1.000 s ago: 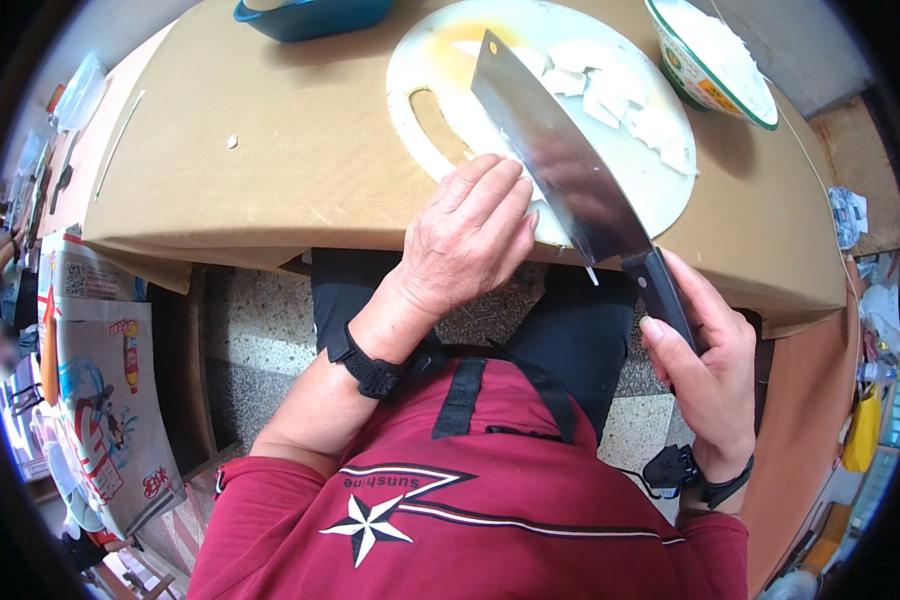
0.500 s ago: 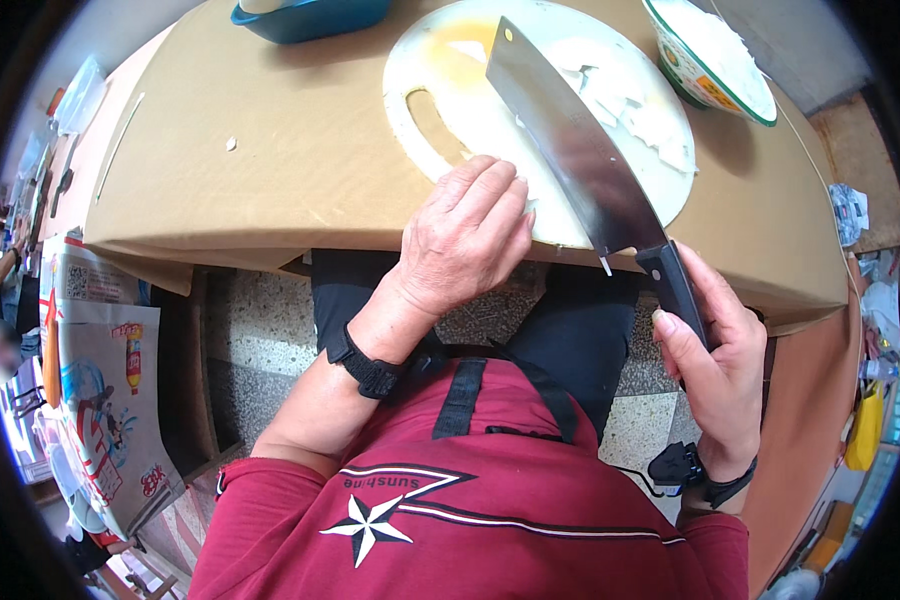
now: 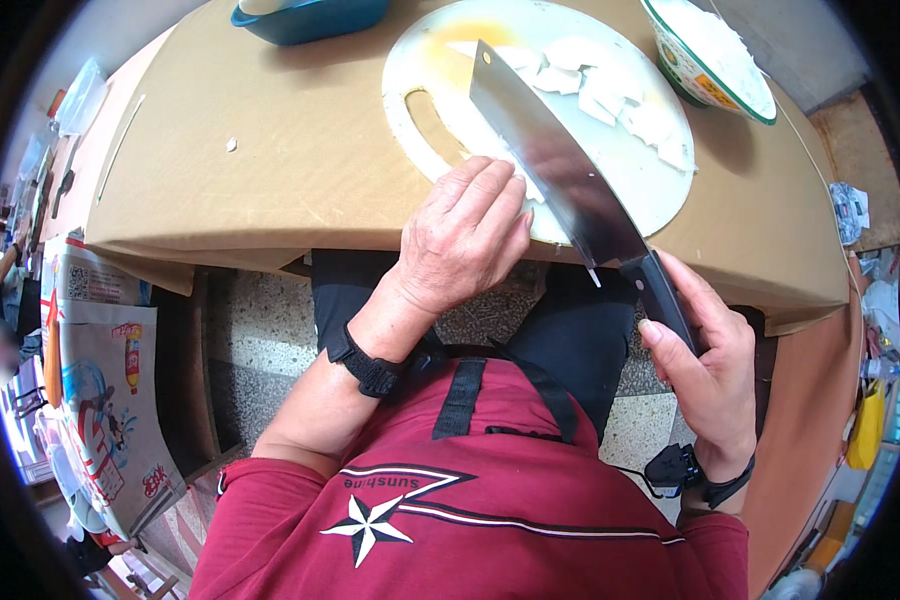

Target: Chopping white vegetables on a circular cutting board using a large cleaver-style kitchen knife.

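My right hand is wrapped round the black handle of a broad cleaver. The blade slants up and left over a round white cutting board, its edge close to my left fingertips. My left hand is closed, knuckles bent, at the board's near edge. A bit of white food shows beside those fingertips; the rest of it is hidden under the hand. Beyond the blade lie several cut white pieces. A small white sliver hangs near the blade's heel.
At the back right stands a patterned bowl with white contents. A blue basin sits at the far left of the tan-covered table. One small white scrap lies on the cover. A printed bag hangs at the left.
The cleaver has shifted left toward my left fingertips, moving with my right hand. More white pieces show behind the blade. My left hand has hardly moved.
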Action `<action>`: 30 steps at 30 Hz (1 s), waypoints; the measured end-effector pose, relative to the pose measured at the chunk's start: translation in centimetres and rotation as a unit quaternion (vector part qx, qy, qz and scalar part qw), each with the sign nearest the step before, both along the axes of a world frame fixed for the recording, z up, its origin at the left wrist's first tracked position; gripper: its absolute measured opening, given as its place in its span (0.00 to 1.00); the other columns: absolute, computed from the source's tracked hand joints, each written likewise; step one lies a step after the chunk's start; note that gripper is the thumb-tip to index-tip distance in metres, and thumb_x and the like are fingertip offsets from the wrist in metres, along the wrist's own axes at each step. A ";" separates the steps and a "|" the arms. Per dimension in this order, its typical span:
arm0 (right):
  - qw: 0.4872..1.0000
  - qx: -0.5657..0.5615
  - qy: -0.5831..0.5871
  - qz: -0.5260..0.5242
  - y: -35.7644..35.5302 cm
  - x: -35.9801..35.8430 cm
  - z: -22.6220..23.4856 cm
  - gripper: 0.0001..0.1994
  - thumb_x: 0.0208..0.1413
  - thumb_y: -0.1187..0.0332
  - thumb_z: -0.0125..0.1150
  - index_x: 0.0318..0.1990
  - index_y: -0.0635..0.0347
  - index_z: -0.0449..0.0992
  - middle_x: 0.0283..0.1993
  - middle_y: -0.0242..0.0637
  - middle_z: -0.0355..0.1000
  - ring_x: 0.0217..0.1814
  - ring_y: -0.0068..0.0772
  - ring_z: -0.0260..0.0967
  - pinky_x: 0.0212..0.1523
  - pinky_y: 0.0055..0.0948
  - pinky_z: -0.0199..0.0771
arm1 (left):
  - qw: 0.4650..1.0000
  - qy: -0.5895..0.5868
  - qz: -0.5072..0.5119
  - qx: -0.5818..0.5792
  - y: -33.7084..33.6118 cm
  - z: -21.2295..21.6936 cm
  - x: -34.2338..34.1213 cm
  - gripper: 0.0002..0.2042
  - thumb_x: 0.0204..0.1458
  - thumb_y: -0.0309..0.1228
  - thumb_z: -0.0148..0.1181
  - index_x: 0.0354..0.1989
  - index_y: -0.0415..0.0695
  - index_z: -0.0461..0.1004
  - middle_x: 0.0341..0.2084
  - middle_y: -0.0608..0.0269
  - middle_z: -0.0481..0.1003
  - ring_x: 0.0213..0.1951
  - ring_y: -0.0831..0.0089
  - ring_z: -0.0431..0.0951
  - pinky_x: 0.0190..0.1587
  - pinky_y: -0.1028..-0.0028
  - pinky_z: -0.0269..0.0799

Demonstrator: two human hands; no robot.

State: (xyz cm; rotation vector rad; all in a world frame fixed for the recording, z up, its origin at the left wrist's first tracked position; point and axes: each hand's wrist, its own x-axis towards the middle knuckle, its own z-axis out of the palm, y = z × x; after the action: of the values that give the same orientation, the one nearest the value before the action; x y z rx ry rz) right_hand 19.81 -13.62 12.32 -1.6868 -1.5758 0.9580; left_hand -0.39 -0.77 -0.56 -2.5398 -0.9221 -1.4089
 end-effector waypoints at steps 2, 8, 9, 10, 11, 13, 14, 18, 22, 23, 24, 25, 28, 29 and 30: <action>1.000 0.006 -0.005 0.002 -0.2 0.1 -0.2 0.26 0.55 0.76 0.62 0.62 0.69 0.68 0.34 0.35 0.75 0.29 0.18 0.68 0.31 0.19 0.69 | 1.000 0.000 -0.001 0.003 0.0 0.1 -0.1 0.15 0.44 0.24 0.66 0.42 0.35 0.77 0.42 0.50 0.77 0.46 0.56 0.78 0.51 0.64 0.74; 0.999 0.032 -0.007 0.001 -0.4 0.0 0.1 0.26 0.54 0.75 0.62 0.62 0.69 0.68 0.35 0.37 0.76 0.29 0.19 0.70 0.31 0.19 0.69 | 1.000 0.003 -0.009 0.005 0.0 0.1 -0.1 0.15 0.44 0.24 0.66 0.41 0.35 0.77 0.41 0.50 0.77 0.45 0.56 0.78 0.50 0.65 0.75; 1.000 0.027 -0.011 0.006 -0.5 0.0 0.2 0.25 0.54 0.75 0.62 0.62 0.69 0.68 0.35 0.37 0.76 0.28 0.19 0.70 0.31 0.19 0.69 | 1.000 0.003 -0.009 0.004 0.0 0.1 -0.1 0.15 0.44 0.24 0.66 0.41 0.35 0.77 0.41 0.50 0.77 0.45 0.56 0.78 0.50 0.65 0.75; 1.000 0.022 -0.015 0.012 -0.5 -0.1 0.3 0.25 0.55 0.75 0.62 0.61 0.69 0.68 0.35 0.37 0.76 0.28 0.19 0.70 0.31 0.19 0.69 | 1.000 0.003 -0.009 0.004 0.0 0.2 -0.1 0.15 0.44 0.24 0.66 0.41 0.35 0.77 0.41 0.50 0.77 0.45 0.56 0.78 0.50 0.65 0.75; 1.000 0.022 -0.015 0.012 -0.5 -0.1 0.3 0.25 0.55 0.75 0.62 0.61 0.69 0.68 0.35 0.37 0.76 0.28 0.19 0.70 0.31 0.19 0.69 | 1.000 0.003 -0.008 0.004 0.0 0.2 -0.1 0.15 0.44 0.23 0.66 0.41 0.35 0.77 0.41 0.50 0.77 0.45 0.56 0.79 0.50 0.65 0.75; 0.999 0.013 -0.023 0.020 -0.5 -0.1 0.2 0.25 0.55 0.76 0.62 0.62 0.69 0.68 0.35 0.37 0.76 0.28 0.19 0.70 0.30 0.19 0.69 | 1.000 0.003 -0.008 0.004 0.0 0.3 -0.1 0.14 0.44 0.23 0.66 0.41 0.35 0.77 0.42 0.50 0.77 0.45 0.56 0.79 0.49 0.65 0.75; 0.999 0.013 -0.023 0.020 -0.5 -0.1 0.2 0.25 0.55 0.76 0.62 0.62 0.69 0.68 0.35 0.37 0.76 0.28 0.19 0.70 0.30 0.19 0.69 | 1.000 0.004 -0.008 0.004 0.0 0.3 0.0 0.14 0.44 0.23 0.66 0.41 0.35 0.77 0.42 0.50 0.77 0.45 0.56 0.79 0.49 0.65 0.75; 0.999 0.033 -0.029 0.023 -0.5 -0.2 0.0 0.25 0.54 0.76 0.61 0.62 0.70 0.68 0.33 0.37 0.75 0.28 0.19 0.69 0.30 0.20 0.69 | 1.000 0.003 -0.013 0.000 0.1 0.3 -0.1 0.14 0.44 0.23 0.65 0.40 0.35 0.76 0.42 0.50 0.77 0.44 0.56 0.79 0.49 0.65 0.75; 0.998 0.026 -0.047 0.035 -0.4 -0.3 0.2 0.25 0.55 0.76 0.61 0.62 0.70 0.67 0.35 0.41 0.76 0.29 0.22 0.72 0.32 0.22 0.71 | 1.000 -0.001 -0.017 0.000 0.2 0.3 0.0 0.13 0.43 0.23 0.65 0.39 0.35 0.76 0.41 0.50 0.77 0.43 0.56 0.79 0.47 0.65 0.75; 0.998 0.026 -0.047 0.034 -0.4 -0.4 0.1 0.25 0.55 0.76 0.61 0.62 0.70 0.67 0.35 0.41 0.76 0.29 0.22 0.72 0.32 0.22 0.71 | 1.000 -0.001 -0.017 -0.002 0.2 0.3 0.0 0.13 0.43 0.23 0.65 0.39 0.35 0.76 0.40 0.50 0.77 0.43 0.56 0.79 0.47 0.65 0.75; 0.997 0.038 -0.058 0.036 -0.4 -0.5 0.0 0.25 0.55 0.76 0.61 0.62 0.70 0.67 0.37 0.43 0.76 0.31 0.25 0.73 0.35 0.23 0.72 | 1.000 -0.001 -0.018 -0.002 0.2 0.3 0.0 0.13 0.43 0.23 0.65 0.39 0.35 0.76 0.40 0.50 0.77 0.43 0.56 0.79 0.47 0.65 0.75; 0.996 0.050 -0.070 0.038 -0.4 -0.6 -0.1 0.25 0.55 0.76 0.60 0.62 0.69 0.67 0.38 0.46 0.77 0.33 0.27 0.75 0.37 0.24 0.73 | 1.000 -0.001 -0.019 -0.002 0.2 0.3 0.0 0.12 0.43 0.23 0.65 0.38 0.36 0.76 0.40 0.50 0.77 0.43 0.56 0.79 0.46 0.65 0.76; 0.993 0.056 -0.086 0.051 -0.2 -0.9 -0.1 0.25 0.55 0.76 0.60 0.62 0.69 0.66 0.42 0.51 0.77 0.38 0.37 0.78 0.41 0.29 0.75 | 1.000 -0.003 -0.020 -0.003 0.3 0.2 -0.1 0.12 0.43 0.22 0.64 0.38 0.36 0.76 0.40 0.50 0.77 0.42 0.56 0.79 0.46 0.65 0.76; 0.993 0.055 -0.086 0.050 -0.1 -1.1 0.0 0.25 0.55 0.76 0.60 0.62 0.69 0.66 0.42 0.51 0.77 0.38 0.37 0.78 0.41 0.29 0.75 | 1.000 -0.005 -0.024 -0.004 0.3 0.2 -0.1 0.12 0.43 0.22 0.64 0.38 0.36 0.76 0.40 0.50 0.77 0.42 0.56 0.79 0.46 0.65 0.76; 0.993 0.054 -0.094 0.052 -0.1 -1.2 0.1 0.26 0.55 0.77 0.60 0.63 0.69 0.66 0.43 0.53 0.76 0.40 0.42 0.78 0.43 0.31 0.75 | 1.000 -0.006 -0.025 -0.004 0.3 0.3 -0.1 0.12 0.43 0.22 0.64 0.38 0.36 0.76 0.40 0.50 0.77 0.42 0.56 0.79 0.46 0.65 0.76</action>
State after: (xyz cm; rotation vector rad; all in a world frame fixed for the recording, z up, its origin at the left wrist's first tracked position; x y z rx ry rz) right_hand 18.57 -13.68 12.38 -1.6737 -1.8203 0.7649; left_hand -0.47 -0.49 -0.25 -2.5803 -0.8734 -1.4380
